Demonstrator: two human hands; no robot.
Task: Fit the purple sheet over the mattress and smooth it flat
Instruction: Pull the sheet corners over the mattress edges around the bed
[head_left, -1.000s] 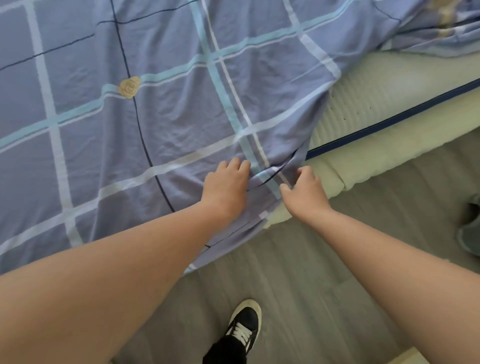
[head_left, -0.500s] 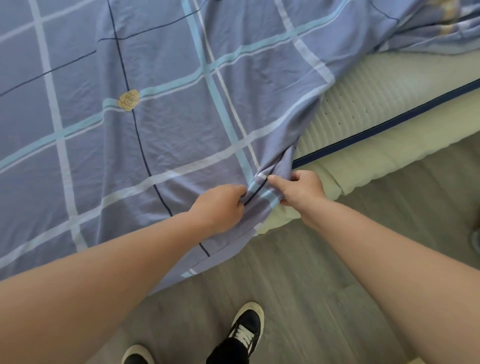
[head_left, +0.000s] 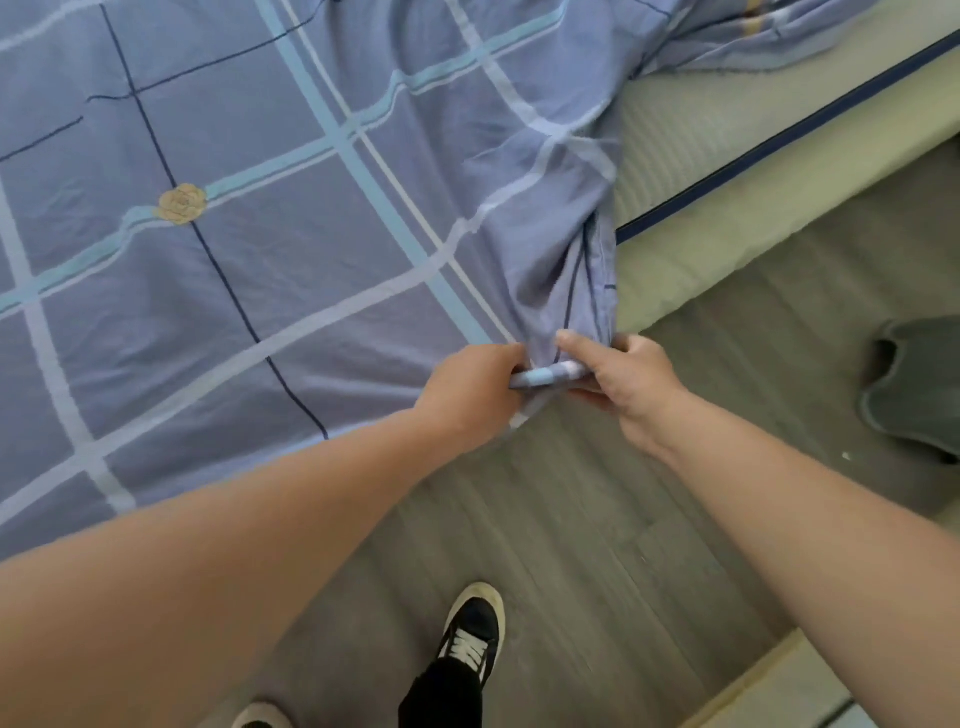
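Observation:
The purple sheet (head_left: 322, 223), checked with pale blue and white stripes and a tan rose print, covers the left part of the mattress (head_left: 727, 171). Its edge hangs bunched over the mattress corner. My left hand (head_left: 475, 387) grips that bunched edge from the left, fingers curled into the fabric. My right hand (head_left: 623, 376) pinches the same edge from the right, thumb on top. Both hands sit just off the mattress corner, above the floor. The mattress is bare cream with a dark blue piping line to the right of the sheet.
Grey wood floor (head_left: 597, 519) lies below the bed. My black-and-white shoe (head_left: 472, 631) stands near the bottom centre. A dark grey slipper (head_left: 914, 384) lies at the right edge. More crumpled sheet (head_left: 769, 36) lies at the top right. A pale board edge (head_left: 789, 691) shows at bottom right.
Both hands have pulled the sheet's edge down and outward off the mattress corner, toward me. The fabric above them is now stretched and gathered into folds.

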